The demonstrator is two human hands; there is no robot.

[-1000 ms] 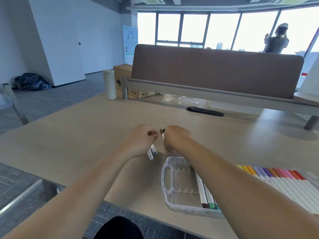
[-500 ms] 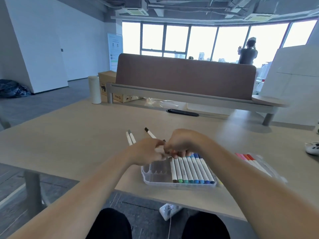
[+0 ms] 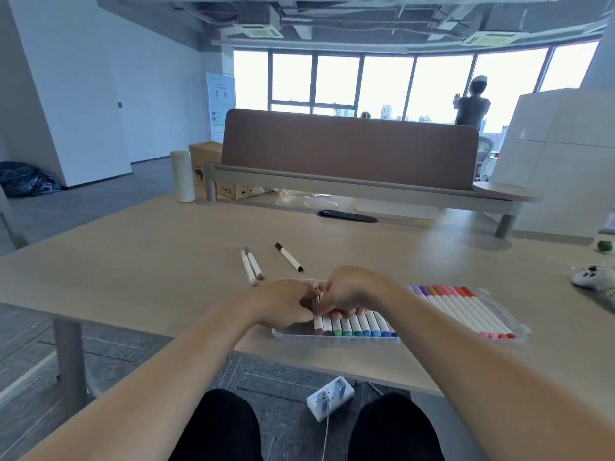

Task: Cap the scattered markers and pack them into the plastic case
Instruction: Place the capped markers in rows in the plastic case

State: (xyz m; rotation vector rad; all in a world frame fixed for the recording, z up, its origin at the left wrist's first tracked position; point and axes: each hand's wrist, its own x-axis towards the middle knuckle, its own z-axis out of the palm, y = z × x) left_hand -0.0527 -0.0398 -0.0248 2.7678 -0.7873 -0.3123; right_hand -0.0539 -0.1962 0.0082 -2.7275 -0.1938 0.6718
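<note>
1. The left hand [image 3: 286, 304] and right hand [image 3: 352, 291] meet, both pinching a brown marker [image 3: 318, 322] at the left end of the row in the case [image 3: 332, 338].
2. Three loose markers [image 3: 253, 266] lie on the table [image 3: 133, 261] just beyond, nearer the left hand, pointing roughly along the slots.

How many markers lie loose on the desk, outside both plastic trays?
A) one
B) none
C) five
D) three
D: two markers lie side by side and a black-tipped marker lies apart to their right, all on the bare desk.
</note>
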